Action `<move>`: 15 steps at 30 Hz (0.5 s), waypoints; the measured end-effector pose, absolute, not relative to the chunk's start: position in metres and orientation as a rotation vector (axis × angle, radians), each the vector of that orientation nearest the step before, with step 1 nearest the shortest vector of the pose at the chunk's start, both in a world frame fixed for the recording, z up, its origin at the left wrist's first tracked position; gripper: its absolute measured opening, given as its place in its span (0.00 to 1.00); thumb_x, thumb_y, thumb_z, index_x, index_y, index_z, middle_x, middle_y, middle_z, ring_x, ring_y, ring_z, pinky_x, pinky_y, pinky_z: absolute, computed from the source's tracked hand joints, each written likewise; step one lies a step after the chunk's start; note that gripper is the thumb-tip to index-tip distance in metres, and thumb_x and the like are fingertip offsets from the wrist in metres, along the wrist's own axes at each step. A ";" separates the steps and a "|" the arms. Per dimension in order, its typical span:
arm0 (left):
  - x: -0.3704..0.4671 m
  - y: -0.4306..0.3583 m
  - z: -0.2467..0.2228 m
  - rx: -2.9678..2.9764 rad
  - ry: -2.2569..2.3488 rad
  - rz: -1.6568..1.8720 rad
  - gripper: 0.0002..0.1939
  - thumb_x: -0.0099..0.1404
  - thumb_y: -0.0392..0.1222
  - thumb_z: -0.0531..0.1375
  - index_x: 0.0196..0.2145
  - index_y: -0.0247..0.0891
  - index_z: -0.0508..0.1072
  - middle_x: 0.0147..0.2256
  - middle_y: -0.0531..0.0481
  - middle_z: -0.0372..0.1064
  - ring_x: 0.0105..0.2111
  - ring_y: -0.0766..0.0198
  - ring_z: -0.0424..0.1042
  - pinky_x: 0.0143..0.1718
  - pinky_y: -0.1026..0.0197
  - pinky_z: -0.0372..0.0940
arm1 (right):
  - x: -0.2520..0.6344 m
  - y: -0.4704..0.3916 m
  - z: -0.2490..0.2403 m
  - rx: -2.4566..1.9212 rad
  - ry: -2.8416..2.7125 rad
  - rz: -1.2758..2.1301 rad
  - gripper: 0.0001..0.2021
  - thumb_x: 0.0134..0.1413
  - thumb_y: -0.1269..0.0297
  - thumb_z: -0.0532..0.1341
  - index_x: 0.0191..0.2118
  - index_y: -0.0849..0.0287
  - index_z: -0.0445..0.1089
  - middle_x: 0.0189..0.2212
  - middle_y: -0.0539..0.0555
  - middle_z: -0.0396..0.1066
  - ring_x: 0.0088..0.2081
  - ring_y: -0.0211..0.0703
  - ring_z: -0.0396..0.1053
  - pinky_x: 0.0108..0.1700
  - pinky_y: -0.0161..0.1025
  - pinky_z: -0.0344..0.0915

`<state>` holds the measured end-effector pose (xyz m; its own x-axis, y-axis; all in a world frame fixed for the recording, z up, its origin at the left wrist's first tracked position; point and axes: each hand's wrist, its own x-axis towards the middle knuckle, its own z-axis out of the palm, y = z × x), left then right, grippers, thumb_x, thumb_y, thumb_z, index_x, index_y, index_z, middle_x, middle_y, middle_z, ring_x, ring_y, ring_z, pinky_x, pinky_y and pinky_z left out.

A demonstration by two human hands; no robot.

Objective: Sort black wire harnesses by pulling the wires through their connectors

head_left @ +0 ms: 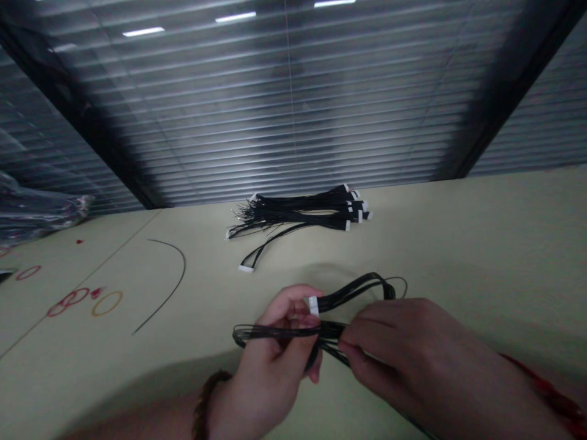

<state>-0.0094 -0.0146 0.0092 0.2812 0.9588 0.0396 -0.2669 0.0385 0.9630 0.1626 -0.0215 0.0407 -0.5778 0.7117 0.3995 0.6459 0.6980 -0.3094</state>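
A black wire harness (355, 288) with a white connector (313, 305) is held between both hands above the table. My left hand (279, 360) is closed on it, the fingers beside the connector and the thumb across the folded wires. Loops of thin wire stick out to the left over that hand. Just to the right, my right hand (403, 354) is closed on the same wires. Its fingertips pinch the strands, partly hidden behind the knuckles. Some wire trails below the right hand toward the bottom edge.
Behind the hands lies a pile of black wire harnesses (302, 211) with white connectors. To the left are a loose black wire (184, 263), a yellow rubber band (107, 303) and several red ones (68, 300). Clear plastic bags (41, 211) rest at far left. Blinds (293, 122) stand behind glass.
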 end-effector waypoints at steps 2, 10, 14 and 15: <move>-0.009 -0.014 0.009 1.135 0.805 1.104 0.06 0.64 0.36 0.56 0.40 0.39 0.66 0.23 0.60 0.57 0.15 0.78 0.58 0.15 0.75 0.55 | 0.162 -0.022 0.040 -1.020 -2.412 0.100 0.09 0.52 0.75 0.57 0.23 0.58 0.64 0.20 0.44 0.64 0.22 0.34 0.59 0.26 0.37 0.48; -0.010 -0.015 0.006 1.156 0.784 1.094 0.05 0.66 0.37 0.54 0.40 0.39 0.66 0.24 0.59 0.58 0.15 0.79 0.57 0.15 0.75 0.55 | 0.163 -0.025 0.044 -0.890 -2.473 -0.125 0.11 0.54 0.77 0.53 0.23 0.59 0.64 0.21 0.47 0.64 0.22 0.36 0.58 0.26 0.38 0.50; -0.010 -0.015 0.008 1.165 0.784 1.084 0.06 0.64 0.36 0.55 0.40 0.39 0.66 0.24 0.60 0.57 0.15 0.79 0.57 0.15 0.75 0.55 | 0.162 -0.027 0.046 -1.013 -2.425 0.001 0.08 0.48 0.76 0.58 0.22 0.58 0.65 0.20 0.45 0.65 0.22 0.36 0.61 0.26 0.37 0.52; -0.010 -0.015 0.008 1.168 0.782 1.084 0.06 0.64 0.36 0.55 0.40 0.39 0.66 0.25 0.60 0.56 0.15 0.79 0.57 0.15 0.75 0.55 | 0.162 -0.026 0.048 -1.110 -2.401 0.120 0.08 0.47 0.76 0.58 0.23 0.57 0.66 0.21 0.45 0.66 0.23 0.35 0.62 0.26 0.36 0.53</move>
